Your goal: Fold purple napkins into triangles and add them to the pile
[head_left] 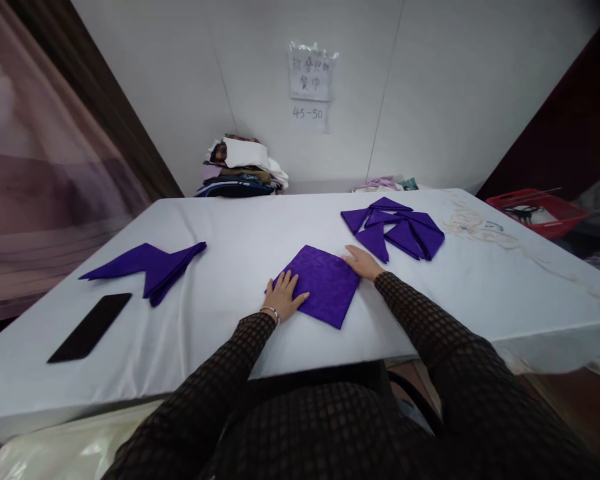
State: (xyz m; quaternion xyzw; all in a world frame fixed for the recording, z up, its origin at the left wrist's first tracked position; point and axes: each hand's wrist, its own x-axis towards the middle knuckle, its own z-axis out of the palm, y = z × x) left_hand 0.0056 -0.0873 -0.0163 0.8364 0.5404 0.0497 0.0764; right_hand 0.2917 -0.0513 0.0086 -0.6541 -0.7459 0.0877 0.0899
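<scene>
A purple patterned cloth napkin point(325, 287), folded into a square, lies flat on the white tablecloth point(220, 280) in front of me. My left hand point(283, 298) rests on its left side, palm down with fingers spread. At the right corner, my right hand point(364, 262) lies with its fingers stretched out over the edge; its thumb is hard to make out. Right of centre, farther back, several folded purple napkins point(413, 230) overlap in a loose ring. More folded purple cloth point(153, 267) with pointed ends lies at the left.
A black flat slab, perhaps a phone point(90, 328), lies near the left front. Stacked folded fabrics point(245, 167) stand behind the table's far edge. A red basket point(540, 210) is beyond the right edge. Paper signs point(310, 77) hang on the wall.
</scene>
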